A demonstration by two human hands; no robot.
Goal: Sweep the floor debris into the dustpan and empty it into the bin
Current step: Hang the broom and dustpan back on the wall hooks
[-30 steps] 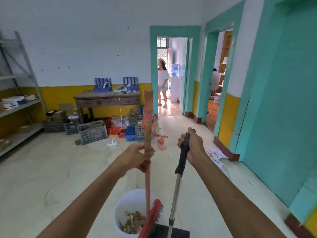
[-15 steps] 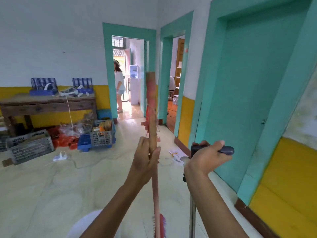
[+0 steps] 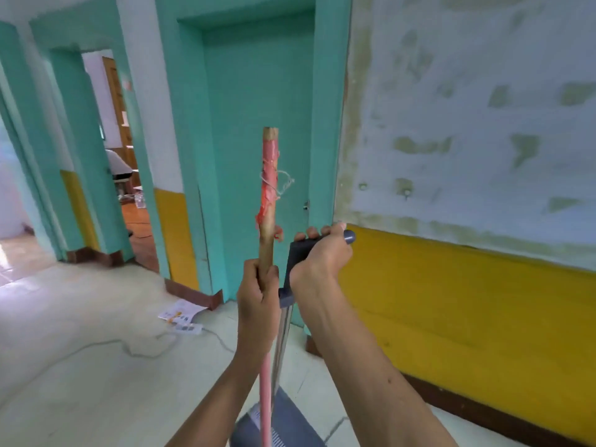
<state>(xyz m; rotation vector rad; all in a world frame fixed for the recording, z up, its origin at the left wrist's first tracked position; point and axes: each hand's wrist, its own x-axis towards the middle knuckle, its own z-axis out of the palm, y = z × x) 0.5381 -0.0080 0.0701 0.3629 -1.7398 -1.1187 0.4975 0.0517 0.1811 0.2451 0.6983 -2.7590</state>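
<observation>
Head view: left hand (image 3: pixel 258 296) has its grip clenched round the broom handle (image 3: pixel 268 201), held upright; right hand (image 3: pixel 322 258) grips the crossbar of the dustpan handle (image 3: pixel 346 237), just right of the left grip and slightly above it. The two shafts run down side by side below the grips, nearly touching. Dustpan (image 3: pixel 287 427) hangs low, directly beneath both grips, at the frame's bottom edge. Bin not in view; broom head not in view either.

Risks, as judged: both tools carried close together, so the shafts could knock or cross and tip the pan, spilling anything left in it. A cable (image 3: pixel 138 348) trails over the floor left of and below the grips, with a power strip (image 3: pixel 187 328) and a paper leaflet (image 3: pixel 179 312) beside it; broom or foot could snag there. Whether the pan holds debris cannot be told.

Materials: broom handle is bare wood at the left grip, wrapped above it in peeling red tape with a loop of pale string; pink coating below the grip. Dustpan shaft is shiny metal with a grey-blue plastic collar and T-shaped top; pan is the same grey-blue plastic, ridged near its lip. Floor (image 3: pixel 80 382) pale, smooth, slightly glossy
</observation>
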